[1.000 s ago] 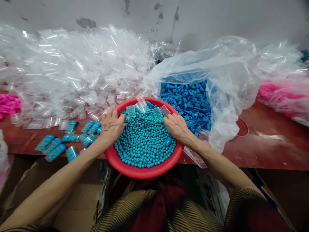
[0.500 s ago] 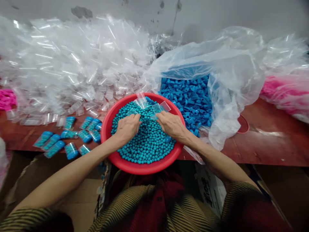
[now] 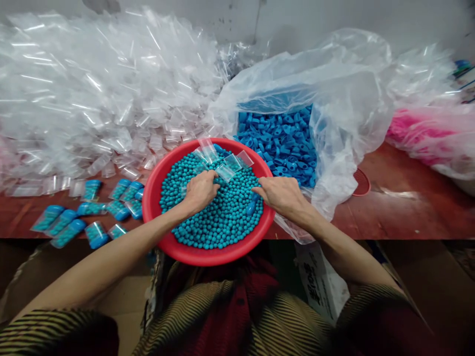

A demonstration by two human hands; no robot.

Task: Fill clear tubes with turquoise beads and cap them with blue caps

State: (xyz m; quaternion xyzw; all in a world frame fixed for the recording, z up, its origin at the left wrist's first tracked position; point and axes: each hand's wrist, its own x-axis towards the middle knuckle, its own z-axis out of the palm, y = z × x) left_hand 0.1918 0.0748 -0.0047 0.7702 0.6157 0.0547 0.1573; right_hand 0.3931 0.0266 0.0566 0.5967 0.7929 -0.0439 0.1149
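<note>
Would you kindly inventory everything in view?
Basin: one, red, centre
Beads: countless, teal, in basin
Loose tubes: several, clear, on beads
Filled tubes: about twelve, teal and blue, left
Tube heap: one, clear, back left
Bag: one, whitish, right
Plastic parts: countless, blue, in bag
Pink pieces: uncountable, pink, far right
Mesh disc: one, red, right
Table: one, reddish, under basin
Wall: one, grey, back
Cardboard: some, brown, below
Sleeves: two, striped, bottom
Left hand: one, bare, over beads
Right hand: one, bare, at rim

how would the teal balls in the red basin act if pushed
The teal balls look round and smooth, so they'd probably roll and slide over one another. Lying loose, they'd likely shift as a pile. The red basin has raised sides, so a gentle push should keep most inside.
</note>
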